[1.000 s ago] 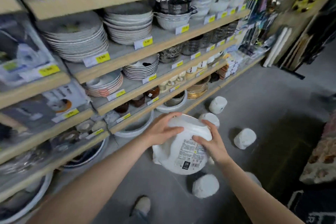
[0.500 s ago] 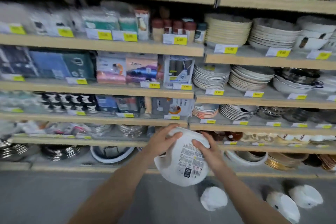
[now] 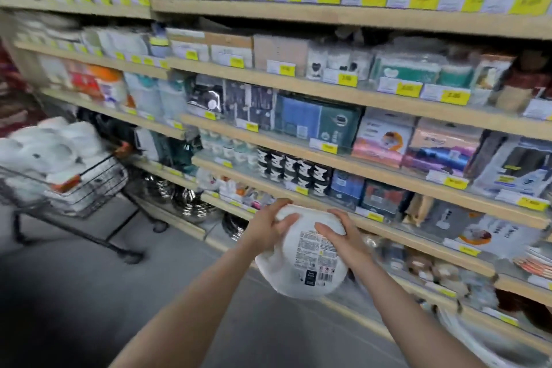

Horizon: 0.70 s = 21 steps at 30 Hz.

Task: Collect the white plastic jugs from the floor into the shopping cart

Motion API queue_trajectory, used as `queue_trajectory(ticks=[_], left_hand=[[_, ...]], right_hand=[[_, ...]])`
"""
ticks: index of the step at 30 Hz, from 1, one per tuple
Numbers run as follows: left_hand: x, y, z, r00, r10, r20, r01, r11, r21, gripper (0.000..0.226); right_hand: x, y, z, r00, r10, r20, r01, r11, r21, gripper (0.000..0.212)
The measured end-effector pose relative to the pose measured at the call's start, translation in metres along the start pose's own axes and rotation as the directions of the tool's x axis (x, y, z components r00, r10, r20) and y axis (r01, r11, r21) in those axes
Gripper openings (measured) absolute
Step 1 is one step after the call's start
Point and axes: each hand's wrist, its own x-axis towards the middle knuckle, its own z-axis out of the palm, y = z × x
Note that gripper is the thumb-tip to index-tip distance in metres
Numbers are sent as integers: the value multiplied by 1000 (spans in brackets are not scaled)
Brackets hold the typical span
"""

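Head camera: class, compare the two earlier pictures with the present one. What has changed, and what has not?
The view has swung left along the shelves: the jugs on the floor have left the picture and the shopping cart, piled with white jugs, has come in. Unchanged: the left hand and right hand still hold the labelled white jug.

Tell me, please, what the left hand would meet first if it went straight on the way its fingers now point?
The left hand already rests on the white jug; beyond that, likely the shelf edge with yellow price tags, though depth is unclear.
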Motion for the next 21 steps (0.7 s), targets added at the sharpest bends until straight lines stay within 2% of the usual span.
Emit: queue_trajectory(ticks=[3, 8, 10, 14, 21], left_hand=[[-20, -50, -63, 993, -50, -106, 52, 999, 14, 58], [-62, -123, -143, 935, -118, -334, 117, 993, -24, 71], [-75, -144, -169, 902, -150, -404, 148, 988, -36, 71], [-87, -186, -218, 846, -118, -520, 139, 990, 3, 71], [-68, -264, -305, 781, -46, -622, 126, 988, 86, 73]], right_hand=[[11, -26, 77, 993, -35, 112, 33, 999, 26, 56], [33, -54, 188, 950, -102, 296, 89, 994, 57, 82], [45, -63, 226, 925, -130, 358, 120, 991, 51, 76], [73, -78, 299, 869, -191, 457, 181, 981, 65, 65], [152, -99, 420, 757, -310, 575, 308, 946, 105, 73]])
